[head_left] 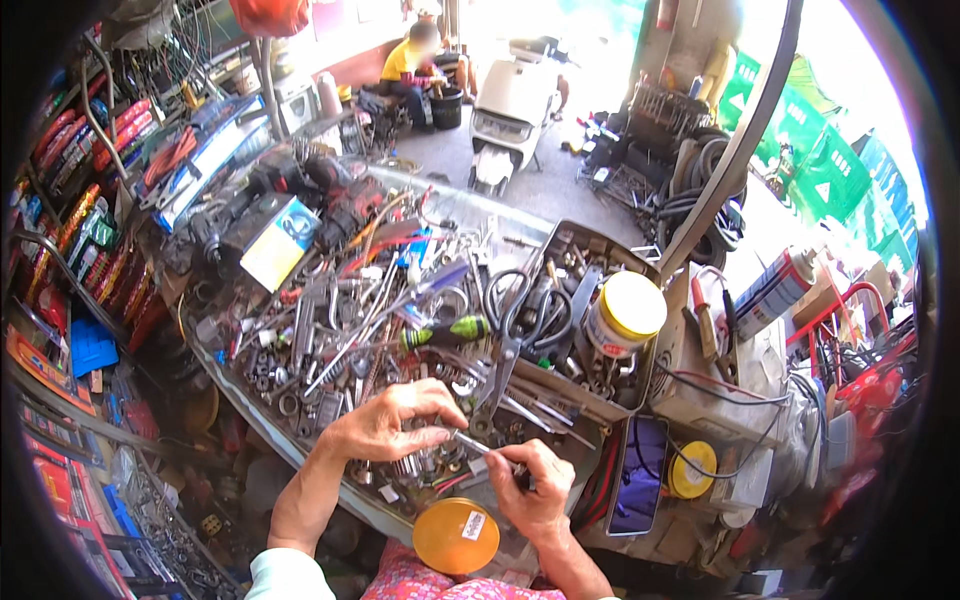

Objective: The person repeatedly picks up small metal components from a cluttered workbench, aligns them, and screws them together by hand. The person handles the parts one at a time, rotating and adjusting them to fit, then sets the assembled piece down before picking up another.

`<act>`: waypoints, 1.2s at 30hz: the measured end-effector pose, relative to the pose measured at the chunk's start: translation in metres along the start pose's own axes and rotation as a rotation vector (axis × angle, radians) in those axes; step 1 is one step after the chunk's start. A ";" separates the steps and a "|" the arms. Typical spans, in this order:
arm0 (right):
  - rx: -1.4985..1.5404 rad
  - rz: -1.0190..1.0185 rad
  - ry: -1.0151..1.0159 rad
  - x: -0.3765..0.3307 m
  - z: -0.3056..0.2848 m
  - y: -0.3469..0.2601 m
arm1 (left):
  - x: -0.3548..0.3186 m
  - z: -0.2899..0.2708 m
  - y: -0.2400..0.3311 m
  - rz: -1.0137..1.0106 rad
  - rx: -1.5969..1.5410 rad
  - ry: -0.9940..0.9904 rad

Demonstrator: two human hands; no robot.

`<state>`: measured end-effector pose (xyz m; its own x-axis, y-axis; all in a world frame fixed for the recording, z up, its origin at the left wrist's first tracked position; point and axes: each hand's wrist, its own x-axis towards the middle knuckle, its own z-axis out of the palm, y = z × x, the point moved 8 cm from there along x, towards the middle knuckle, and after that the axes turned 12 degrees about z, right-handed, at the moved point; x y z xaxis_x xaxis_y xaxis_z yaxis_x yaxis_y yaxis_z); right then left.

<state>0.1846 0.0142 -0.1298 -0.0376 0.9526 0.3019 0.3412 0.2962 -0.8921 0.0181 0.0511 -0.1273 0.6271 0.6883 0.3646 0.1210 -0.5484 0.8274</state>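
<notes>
A slim silver metal rod (472, 442) spans the gap between my two hands above the cluttered tabletop. My right hand (535, 490) pinches its near right end between thumb and fingers. At the other end, my left hand (395, 425) is curled, thumb and fingertips closed around the rod's tip; the exact contact is hard to make out. Just beyond them lie large dark-handled scissors (505, 350) and a screwdriver with a green and black handle (445, 332). A round orange-yellow lid (456, 536) with a white label sits below my hands, near my lap.
Loose metal parts and tools (330, 330) cover the table. At right stand a metal tray (600, 400), a yellow-lidded tub (628, 315), a spray can (775, 290) and a phone-like dark screen (637, 475). Beyond are a scooter (512, 110) and a seated person (412, 75).
</notes>
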 end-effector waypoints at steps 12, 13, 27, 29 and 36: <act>0.088 -0.025 0.118 0.001 -0.009 0.006 | 0.008 0.007 0.002 0.055 0.567 0.084; 0.081 -0.019 0.125 0.000 -0.010 0.006 | 0.009 0.010 0.002 0.059 0.657 0.066; 0.059 0.045 0.100 0.002 -0.010 0.006 | 0.017 0.016 0.010 0.153 0.841 0.075; 0.055 0.057 0.091 0.003 -0.010 0.004 | 0.016 0.019 0.007 0.102 0.907 0.055; 0.047 0.025 0.091 0.003 -0.007 0.007 | 0.018 0.015 0.010 0.022 1.019 0.041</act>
<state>0.1934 0.0184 -0.1324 0.0561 0.9501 0.3068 0.2965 0.2776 -0.9138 0.0423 0.0514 -0.1191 0.6130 0.6781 0.4053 0.7189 -0.6916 0.0699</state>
